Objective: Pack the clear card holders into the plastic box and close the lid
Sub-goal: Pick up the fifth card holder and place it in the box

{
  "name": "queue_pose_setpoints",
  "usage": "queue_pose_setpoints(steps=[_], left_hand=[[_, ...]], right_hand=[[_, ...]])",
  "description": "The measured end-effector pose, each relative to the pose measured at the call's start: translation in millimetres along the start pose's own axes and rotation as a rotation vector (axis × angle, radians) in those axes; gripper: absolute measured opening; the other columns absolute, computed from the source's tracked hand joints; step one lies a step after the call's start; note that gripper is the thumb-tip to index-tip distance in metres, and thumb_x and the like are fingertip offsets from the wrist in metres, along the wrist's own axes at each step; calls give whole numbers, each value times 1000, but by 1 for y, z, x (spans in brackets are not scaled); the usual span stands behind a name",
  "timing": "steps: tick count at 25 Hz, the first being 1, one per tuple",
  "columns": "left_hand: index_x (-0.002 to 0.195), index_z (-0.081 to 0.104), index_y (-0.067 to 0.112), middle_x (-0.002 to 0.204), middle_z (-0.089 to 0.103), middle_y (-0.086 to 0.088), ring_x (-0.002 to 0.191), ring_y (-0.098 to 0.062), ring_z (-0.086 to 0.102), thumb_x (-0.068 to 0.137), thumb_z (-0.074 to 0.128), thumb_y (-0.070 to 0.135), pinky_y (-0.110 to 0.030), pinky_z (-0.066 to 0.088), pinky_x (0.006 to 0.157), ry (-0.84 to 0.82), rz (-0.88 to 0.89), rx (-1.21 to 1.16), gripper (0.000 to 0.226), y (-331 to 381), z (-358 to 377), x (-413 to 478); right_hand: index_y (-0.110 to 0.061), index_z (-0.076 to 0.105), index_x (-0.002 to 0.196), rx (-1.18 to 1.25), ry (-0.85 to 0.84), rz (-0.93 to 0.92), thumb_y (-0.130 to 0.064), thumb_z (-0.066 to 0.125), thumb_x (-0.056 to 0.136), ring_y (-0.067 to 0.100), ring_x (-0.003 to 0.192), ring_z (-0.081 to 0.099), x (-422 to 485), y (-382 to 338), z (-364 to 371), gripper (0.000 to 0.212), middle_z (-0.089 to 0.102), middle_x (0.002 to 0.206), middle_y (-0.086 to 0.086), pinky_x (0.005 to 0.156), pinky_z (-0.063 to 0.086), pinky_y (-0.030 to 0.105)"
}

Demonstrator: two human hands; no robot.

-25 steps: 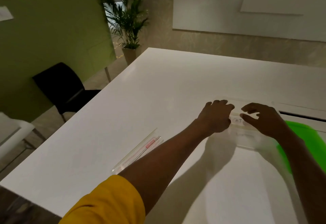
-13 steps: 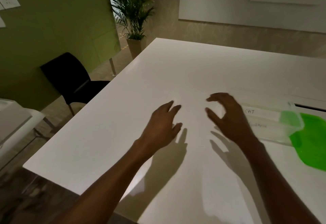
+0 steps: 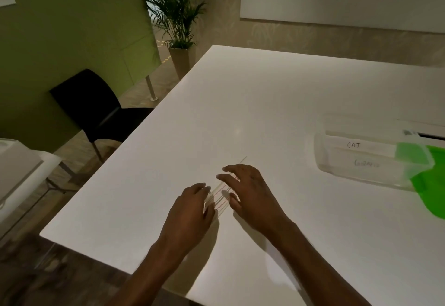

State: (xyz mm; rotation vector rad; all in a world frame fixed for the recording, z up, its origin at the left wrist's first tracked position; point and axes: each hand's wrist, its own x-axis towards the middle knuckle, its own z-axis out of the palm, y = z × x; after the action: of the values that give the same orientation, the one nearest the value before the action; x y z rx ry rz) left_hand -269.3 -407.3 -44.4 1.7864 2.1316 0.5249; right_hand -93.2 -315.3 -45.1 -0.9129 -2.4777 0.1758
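Observation:
A small stack of clear card holders (image 3: 221,194) with thin red lines lies on the white table (image 3: 252,103), near its front left corner. My left hand (image 3: 192,209) touches the stack's left edge with its fingertips. My right hand (image 3: 250,197) hovers over the right side, fingers spread across the holders and thumb at the near edge. The clear plastic box (image 3: 361,170) stands to the right, open, with white labels inside, one reading "CAT". Its green lid (image 3: 431,192) lies against the box's right side.
A black chair (image 3: 96,112) stands left of the table beside a green wall. A potted palm (image 3: 178,16) is at the far left corner. The table's front edge runs close below my forearms. A white ledge (image 3: 21,175) sits at the far left.
Both hands left the box and swung left and toward me to the stack of card holders. The view turned with them, so the box now sits at the right.

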Motion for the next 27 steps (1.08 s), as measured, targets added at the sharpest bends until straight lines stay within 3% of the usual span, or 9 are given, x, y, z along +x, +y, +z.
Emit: queue_pose_setpoints(steps=[5,7,9,12,14,17,19,22,27], left_hand=[[115,76,4,110,78,-15,92,-31,76,81,85,11,-40,62,77,118,97,89,37,-4,-1,-7],[117,76,3,109,78,-16,91,-32,77,79,86,7,-42,62,79,140,120,45,39,-1,-7,-8],[129,72,11,123,75,-8,107,-27,74,91,77,17,-38,58,91,136,129,-11,38,3,-19,-10],[134,64,39,122,71,19,106,-4,69,96,52,66,-29,57,88,243,43,-250,48,6,-47,-13],[135,63,42,127,70,22,112,-2,68,95,36,79,-30,57,89,312,-8,-583,61,3,-68,-10],[135,64,41,132,69,20,121,-5,66,95,37,74,-34,53,97,296,23,-836,59,-8,-82,2],[135,63,42,132,68,21,125,-1,64,86,47,79,-33,50,104,111,19,-838,63,-12,-81,12],[131,65,47,126,69,29,117,8,65,82,60,75,-23,53,99,-73,67,-653,57,-12,-67,21],[129,69,37,121,77,10,107,-14,76,86,79,54,-24,61,82,-208,130,-821,48,-9,-46,27]], right_hand=[[-25,71,122,-70,-30,-121,-11,76,84,16,120,61,10,-9,9,40,69,126,-3,112,43,34],[-24,74,114,-71,-14,-146,-10,76,83,16,109,66,17,-11,5,34,73,114,-5,101,50,31],[-23,77,106,-65,9,-151,-12,77,81,16,99,70,23,-11,0,28,76,105,-6,88,56,32],[-24,78,105,13,83,-78,-17,69,88,13,99,71,28,-8,-9,21,77,105,-10,84,56,32],[-23,79,105,290,193,100,-17,66,92,7,99,71,29,-6,-14,20,77,104,-13,86,55,27],[-17,80,103,789,332,343,-7,67,95,7,99,74,34,-4,-17,18,79,101,-10,90,54,18],[-10,78,106,1075,337,428,1,63,96,19,101,76,36,-5,-14,21,80,103,2,92,59,27],[-8,74,105,1447,303,561,8,53,98,32,101,75,35,-11,-9,28,77,105,13,84,62,38],[-23,81,93,1701,327,699,13,46,98,21,98,75,29,-16,0,51,79,103,6,79,62,29]])
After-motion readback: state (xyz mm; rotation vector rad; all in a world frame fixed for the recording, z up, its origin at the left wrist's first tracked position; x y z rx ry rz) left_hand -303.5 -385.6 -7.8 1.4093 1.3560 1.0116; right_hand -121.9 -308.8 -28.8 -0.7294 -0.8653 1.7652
